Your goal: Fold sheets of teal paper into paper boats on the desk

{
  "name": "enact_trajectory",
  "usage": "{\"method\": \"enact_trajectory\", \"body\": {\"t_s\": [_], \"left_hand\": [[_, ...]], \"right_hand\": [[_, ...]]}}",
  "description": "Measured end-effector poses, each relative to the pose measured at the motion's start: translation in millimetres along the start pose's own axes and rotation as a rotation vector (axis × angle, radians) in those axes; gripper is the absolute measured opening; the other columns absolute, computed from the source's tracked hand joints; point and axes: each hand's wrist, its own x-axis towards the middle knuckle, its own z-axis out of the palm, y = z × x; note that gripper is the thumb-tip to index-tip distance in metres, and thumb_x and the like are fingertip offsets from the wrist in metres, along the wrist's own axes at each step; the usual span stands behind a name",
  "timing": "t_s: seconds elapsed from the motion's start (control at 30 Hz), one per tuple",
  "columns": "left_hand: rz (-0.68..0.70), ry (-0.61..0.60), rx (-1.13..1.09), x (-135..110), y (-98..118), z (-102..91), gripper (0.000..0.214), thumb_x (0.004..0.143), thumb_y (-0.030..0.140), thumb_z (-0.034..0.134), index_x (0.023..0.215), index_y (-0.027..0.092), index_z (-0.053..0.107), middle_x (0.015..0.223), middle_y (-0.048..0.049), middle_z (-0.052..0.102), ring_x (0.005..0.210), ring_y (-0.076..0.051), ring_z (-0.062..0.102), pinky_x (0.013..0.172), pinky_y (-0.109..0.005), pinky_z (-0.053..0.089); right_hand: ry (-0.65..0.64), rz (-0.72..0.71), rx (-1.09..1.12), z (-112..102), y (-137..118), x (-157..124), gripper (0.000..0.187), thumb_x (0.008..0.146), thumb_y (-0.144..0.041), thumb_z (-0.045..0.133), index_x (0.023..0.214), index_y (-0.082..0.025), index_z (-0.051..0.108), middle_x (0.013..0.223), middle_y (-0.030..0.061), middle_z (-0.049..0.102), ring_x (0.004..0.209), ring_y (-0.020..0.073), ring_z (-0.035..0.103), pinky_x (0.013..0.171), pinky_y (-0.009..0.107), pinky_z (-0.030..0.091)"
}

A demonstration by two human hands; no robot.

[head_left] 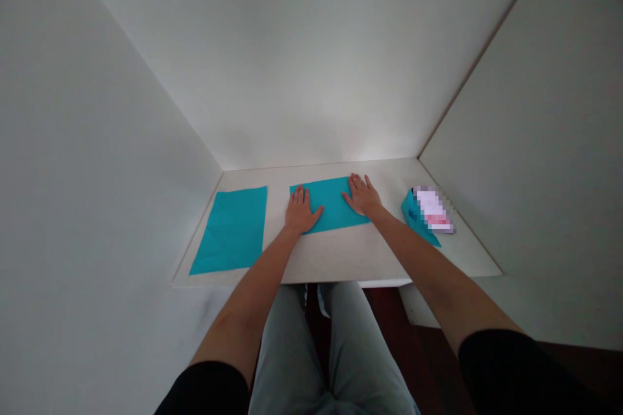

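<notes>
While both hands lie flat with fingers spread and grasping nothing, the left hand and the right hand press the two ends of a teal paper sheet, which is open on the white countertop. Open room stays before it, up to the front edge. Further left lies a second open teal sheet, just apart. Only the teal paper piece at right seems folded, under a pixelated item, too blurred to tell, near the side wall.
</notes>
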Motion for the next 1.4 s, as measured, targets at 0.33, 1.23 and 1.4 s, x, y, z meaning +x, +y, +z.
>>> {"method": "enact_trajectory", "body": {"t_s": [0.33,1.23,1.4], "left_hand": [[-0.009,-0.018,0.018,-4,4,1.0,0.096,0.106,0.067,0.036,0.171,-0.004,0.030,0.182,-0.0249,0.022,0.172,-0.035,0.018,0.140,-0.047,0.013],[-0.208,-0.158,-0.046,-61,44,-52.9,0.080,0.095,0.074,0.057,0.142,0.009,0.060,0.153,-0.0282,0.059,0.145,-0.040,0.055,0.117,-0.048,0.044],[-0.378,-0.148,-0.205,-45,47,-52.4,0.086,0.088,0.079,0.064,0.144,0.013,0.057,0.154,-0.0275,0.061,0.147,-0.042,0.055,0.112,-0.049,0.049]], "right_hand": [[-0.014,-0.027,0.063,35,-22,-76,0.082,0.113,-0.060,0.018,0.173,-0.007,0.035,0.180,0.0180,0.027,0.168,0.0329,0.030,0.138,0.058,0.023],[0.036,0.082,0.200,6,0,-173,0.082,0.106,-0.072,0.042,0.171,-0.022,0.043,0.178,0.0126,0.041,0.168,0.0333,0.032,0.138,0.062,0.019],[0.000,-0.011,0.221,-8,-3,-178,0.081,0.103,-0.073,0.050,0.169,-0.026,0.046,0.176,0.0085,0.044,0.168,0.0339,0.032,0.137,0.063,0.019]]}}
